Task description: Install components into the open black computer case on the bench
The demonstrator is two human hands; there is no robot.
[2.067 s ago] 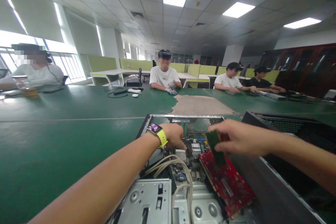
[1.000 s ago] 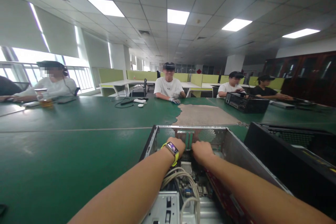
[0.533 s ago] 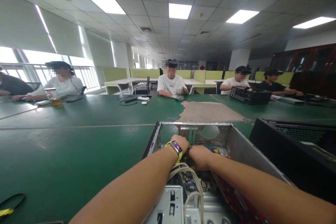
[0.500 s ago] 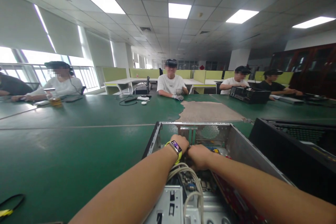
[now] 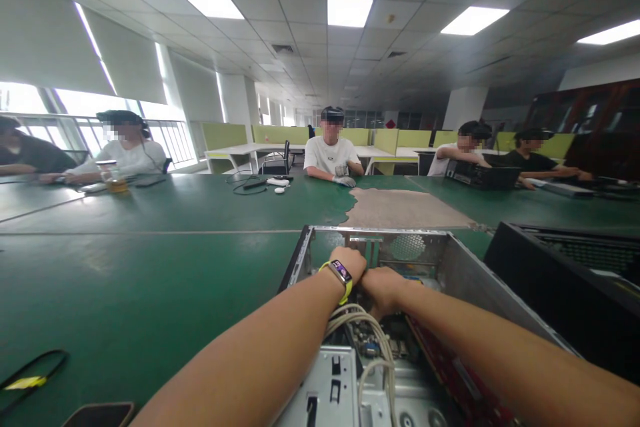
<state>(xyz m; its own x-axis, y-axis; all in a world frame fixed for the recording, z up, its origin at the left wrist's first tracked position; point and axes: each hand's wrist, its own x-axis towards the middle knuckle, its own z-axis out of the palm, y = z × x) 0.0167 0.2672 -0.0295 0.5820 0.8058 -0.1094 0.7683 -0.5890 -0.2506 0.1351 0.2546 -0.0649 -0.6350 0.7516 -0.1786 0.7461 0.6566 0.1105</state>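
Observation:
An open metal computer case [image 5: 480, 280] stands on the green table in front of me. Both my hands reach down into its far part, side by side and nearly touching. My left hand [image 5: 350, 263], with a watch [image 5: 341, 271] on the wrist, has its fingers hidden. My right hand [image 5: 384, 285] is bent downward, its fingertips out of sight too. Whatever either hand holds cannot be made out. Beige cables [image 5: 373, 327] loop below the hands, beside a silver drive bay [image 5: 320, 387]. A red circuit board [image 5: 450, 367] lies under my right forearm.
A black case [image 5: 545, 300] stands at the right. Across the green table [image 5: 150, 280] sit several people, one at a dark case [image 5: 483, 175]. A cup [image 5: 115, 179] and cables [image 5: 247, 183] lie far left; a black loop with yellow [image 5: 27, 383] is near left.
The view has shifted slightly, so the case and table appear a little farther right and higher. Both hands remain inside the case, with only a slight change in pose.

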